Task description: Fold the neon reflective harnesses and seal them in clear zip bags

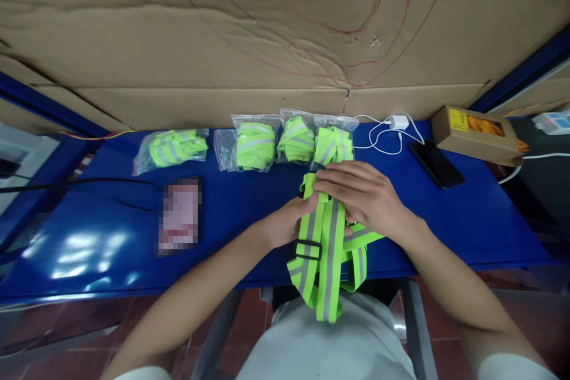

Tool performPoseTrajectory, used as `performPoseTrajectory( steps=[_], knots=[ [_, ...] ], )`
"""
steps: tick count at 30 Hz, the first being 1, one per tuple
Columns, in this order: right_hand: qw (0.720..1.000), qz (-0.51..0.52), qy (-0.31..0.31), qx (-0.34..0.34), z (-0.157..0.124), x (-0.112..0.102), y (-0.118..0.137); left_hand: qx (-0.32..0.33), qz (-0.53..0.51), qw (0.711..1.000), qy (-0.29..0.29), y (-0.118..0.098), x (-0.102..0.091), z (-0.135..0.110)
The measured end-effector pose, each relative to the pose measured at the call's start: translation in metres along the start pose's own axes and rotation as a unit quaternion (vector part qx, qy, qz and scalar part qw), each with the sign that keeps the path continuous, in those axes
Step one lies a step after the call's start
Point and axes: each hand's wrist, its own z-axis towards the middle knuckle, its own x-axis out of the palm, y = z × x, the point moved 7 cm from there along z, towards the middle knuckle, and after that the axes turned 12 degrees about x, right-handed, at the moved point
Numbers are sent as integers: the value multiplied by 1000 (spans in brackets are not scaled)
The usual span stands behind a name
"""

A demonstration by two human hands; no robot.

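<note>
A neon-yellow reflective strap vest [328,255] with grey stripes and a black buckle lies over the near edge of the blue table [481,219] and hangs down toward my lap. My left hand [287,221] grips the bundled straps from the left, fingers curled round them. My right hand [363,196] lies flat on top of the straps, fingers stretched toward the left and pressing them down. Just beyond my hands stand three clear bags [294,141] side by side, each with a folded vest inside.
A fourth bagged vest [174,148] lies at the back left. A phone [180,215] rests left of my hands, another dark phone [436,164] at the right with a white charger and cable [392,130]. A cardboard box [478,133] sits far right. Cardboard sheeting backs the table.
</note>
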Motion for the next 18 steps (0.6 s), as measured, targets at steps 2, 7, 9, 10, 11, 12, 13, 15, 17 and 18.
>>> performPoseTrajectory(
  steps=[2,7,9,10,11,12,13,15,17,18],
  knots=[
    [998,41,43,-6,1,6,3,9,19,998,-59,-2,-13,1],
    [971,227,59,45,6,4,4,65,23,988,-138,-16,-29,6],
    [960,264,-27,95,8,-7,-8,61,20,990,-124,-16,-28,6],
    [954,269,-63,116,8,-12,-16,60,20,992,-111,-16,-26,7],
    [949,272,-77,138,8,-13,-23,60,21,993,-96,-15,-23,7],
    [945,276,-62,162,9,-10,-30,62,23,994,-82,-15,-21,6],
    [938,288,-23,189,10,-4,-36,65,25,995,-71,-15,-19,6],
    [910,335,85,229,10,13,-42,67,30,996,-56,-13,-16,5],
    [878,382,149,247,8,23,-42,67,36,996,-53,-13,-14,5],
    [871,395,150,252,8,25,-42,66,38,996,-54,-12,-14,4]
  ],
)
